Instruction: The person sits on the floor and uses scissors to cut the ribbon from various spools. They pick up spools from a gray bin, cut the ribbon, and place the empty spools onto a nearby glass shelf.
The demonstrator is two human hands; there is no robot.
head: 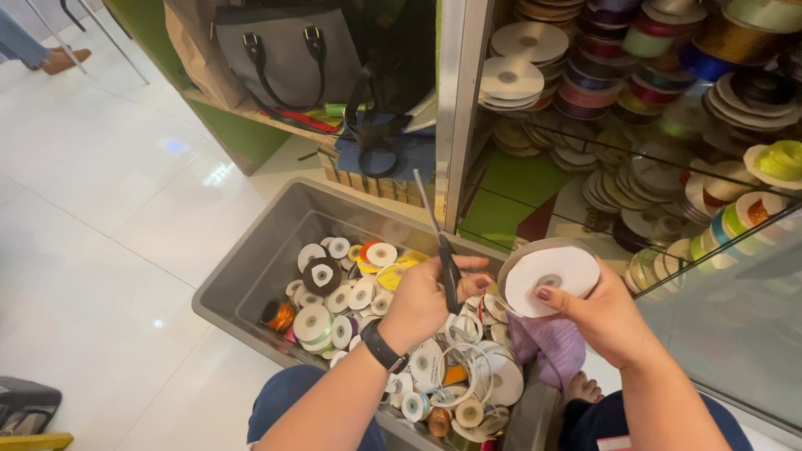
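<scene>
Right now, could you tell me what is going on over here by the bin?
A person sits over a grey bin filled with ribbon spools. The left hand grips a pair of scissors, blades pointing up. The right hand holds a large white ribbon roll just beside them. A glass case of more spools stands at the right.

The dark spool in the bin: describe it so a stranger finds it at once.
Start at the grey bin on the white floor. Among the spools at its left end lies the dark spool. Its face is black with a white centre; its neighbours are white-faced.
</scene>
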